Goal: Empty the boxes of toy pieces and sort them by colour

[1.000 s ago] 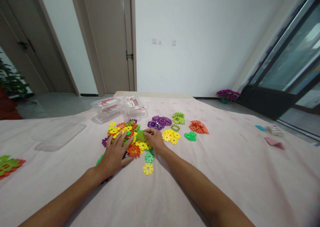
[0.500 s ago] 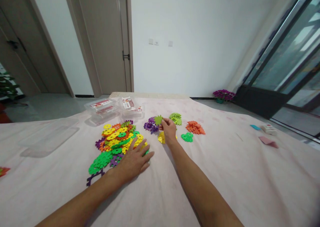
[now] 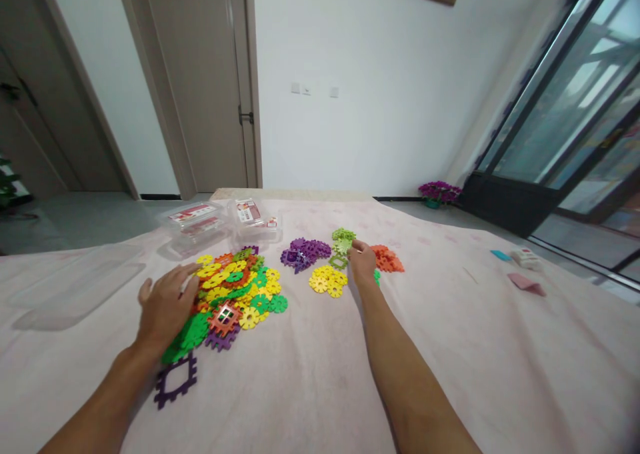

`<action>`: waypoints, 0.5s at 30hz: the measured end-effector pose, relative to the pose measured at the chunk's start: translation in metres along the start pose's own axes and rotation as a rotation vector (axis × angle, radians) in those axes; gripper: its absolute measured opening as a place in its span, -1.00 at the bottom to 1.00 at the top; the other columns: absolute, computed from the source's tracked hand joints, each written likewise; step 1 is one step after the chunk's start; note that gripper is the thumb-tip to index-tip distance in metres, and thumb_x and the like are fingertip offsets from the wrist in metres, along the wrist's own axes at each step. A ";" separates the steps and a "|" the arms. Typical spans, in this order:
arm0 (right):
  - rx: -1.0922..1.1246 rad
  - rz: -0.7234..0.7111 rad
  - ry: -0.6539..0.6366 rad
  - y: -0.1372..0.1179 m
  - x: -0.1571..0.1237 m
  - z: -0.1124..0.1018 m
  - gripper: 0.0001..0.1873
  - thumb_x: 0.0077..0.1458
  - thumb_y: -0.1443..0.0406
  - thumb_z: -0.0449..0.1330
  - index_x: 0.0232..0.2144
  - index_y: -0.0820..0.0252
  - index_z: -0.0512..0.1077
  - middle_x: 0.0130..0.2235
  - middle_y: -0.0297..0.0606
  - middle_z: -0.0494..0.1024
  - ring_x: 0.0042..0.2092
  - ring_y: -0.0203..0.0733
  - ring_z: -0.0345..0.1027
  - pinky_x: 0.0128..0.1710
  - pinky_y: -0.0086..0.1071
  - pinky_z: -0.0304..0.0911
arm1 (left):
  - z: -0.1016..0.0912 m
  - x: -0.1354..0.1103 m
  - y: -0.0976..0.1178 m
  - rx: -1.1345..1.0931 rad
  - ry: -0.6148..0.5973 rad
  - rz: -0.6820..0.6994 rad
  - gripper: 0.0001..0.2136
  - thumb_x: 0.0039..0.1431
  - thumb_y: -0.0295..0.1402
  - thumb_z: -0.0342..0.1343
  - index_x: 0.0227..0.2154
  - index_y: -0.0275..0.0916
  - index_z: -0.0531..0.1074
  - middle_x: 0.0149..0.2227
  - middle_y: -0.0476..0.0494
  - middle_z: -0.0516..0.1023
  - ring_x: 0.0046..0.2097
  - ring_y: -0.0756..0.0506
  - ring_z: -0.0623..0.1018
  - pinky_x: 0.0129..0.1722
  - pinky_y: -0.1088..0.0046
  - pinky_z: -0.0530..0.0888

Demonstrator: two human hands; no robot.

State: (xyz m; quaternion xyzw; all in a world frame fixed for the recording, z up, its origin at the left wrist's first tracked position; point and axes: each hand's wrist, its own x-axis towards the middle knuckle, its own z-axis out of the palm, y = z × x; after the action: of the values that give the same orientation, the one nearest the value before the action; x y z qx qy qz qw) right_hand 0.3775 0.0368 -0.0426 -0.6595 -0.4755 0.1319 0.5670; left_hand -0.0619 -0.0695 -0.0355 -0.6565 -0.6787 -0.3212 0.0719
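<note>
A mixed pile of flat plastic interlocking pieces [image 3: 250, 294], yellow, green, orange and purple, lies left of the middle. My left hand [image 3: 167, 304] rests at its left edge, fingers apart, fingertips touching the pieces. Over the lime green pile [image 3: 344, 235], my right hand [image 3: 363, 262] pinches a lime green interlocking piece [image 3: 343, 247] by its edge. A lime square frame piece [image 3: 339, 261] lies just beside it. Around that hand are purple pieces [image 3: 313, 249], yellow flower-shaped pieces [image 3: 328, 281] and orange pieces [image 3: 387, 259]. Green pieces [image 3: 377, 277] are mostly hidden behind my right wrist.
Clear plastic boxes [image 3: 195, 222] with labels stand at the back left, and a clear lid or tray [image 3: 75, 284] lies at far left. A dark purple square frame [image 3: 176, 381] sits near the front. A pink cloth [image 3: 526, 284] and small white box [image 3: 525, 259] lie right.
My right hand has carried the lime piece right, from the purple pieces to the lime pile. My left hand has moved from the mixed pile's right side to its left edge.
</note>
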 end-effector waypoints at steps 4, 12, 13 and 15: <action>-0.267 -0.059 -0.169 -0.004 -0.009 -0.004 -0.66 0.08 0.29 0.13 -0.15 0.16 0.63 -0.14 -0.19 0.67 -0.05 -0.07 0.50 0.02 -0.29 0.30 | -0.002 0.000 -0.038 -0.009 -0.046 -0.272 -0.57 0.36 -0.17 -0.16 0.12 -0.13 0.48 0.07 -0.24 0.58 0.15 -0.35 0.49 0.21 -0.12 0.26; -0.698 -0.159 -0.323 -0.009 -0.018 -0.007 -0.63 0.27 0.28 0.04 -0.06 0.15 0.61 -0.08 -0.08 0.66 -0.02 -0.05 0.49 -0.06 -0.34 0.24 | 0.001 0.001 -0.045 -0.034 -0.161 -0.410 -0.54 0.29 -0.07 -0.11 0.09 -0.07 0.54 -0.11 -0.29 0.64 -0.10 -0.37 0.59 -0.11 0.06 0.49; -0.717 -0.165 -0.319 -0.008 -0.018 -0.007 -0.63 0.28 0.27 0.04 -0.05 0.17 0.60 -0.08 -0.05 0.65 -0.02 -0.04 0.49 -0.06 -0.34 0.24 | 0.002 0.001 -0.045 -0.017 -0.168 -0.394 -0.55 0.28 -0.08 -0.09 0.07 -0.07 0.55 -0.12 -0.27 0.65 -0.10 -0.36 0.59 -0.09 0.05 0.48; -0.745 -0.173 -0.309 -0.005 -0.017 -0.007 -0.63 0.30 0.26 0.04 -0.01 0.20 0.58 -0.07 -0.01 0.64 -0.01 -0.03 0.48 -0.04 -0.32 0.24 | 0.003 0.002 -0.044 0.015 -0.171 -0.364 -0.57 0.28 -0.11 -0.08 0.05 -0.07 0.57 -0.13 -0.24 0.66 -0.08 -0.35 0.59 -0.04 0.05 0.46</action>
State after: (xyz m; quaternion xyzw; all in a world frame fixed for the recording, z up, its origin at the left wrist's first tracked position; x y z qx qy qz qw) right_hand 0.3714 0.0185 -0.0421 -0.7496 -0.6240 0.0000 0.2207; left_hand -0.1025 -0.0635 -0.0524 -0.5474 -0.7922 -0.2669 -0.0402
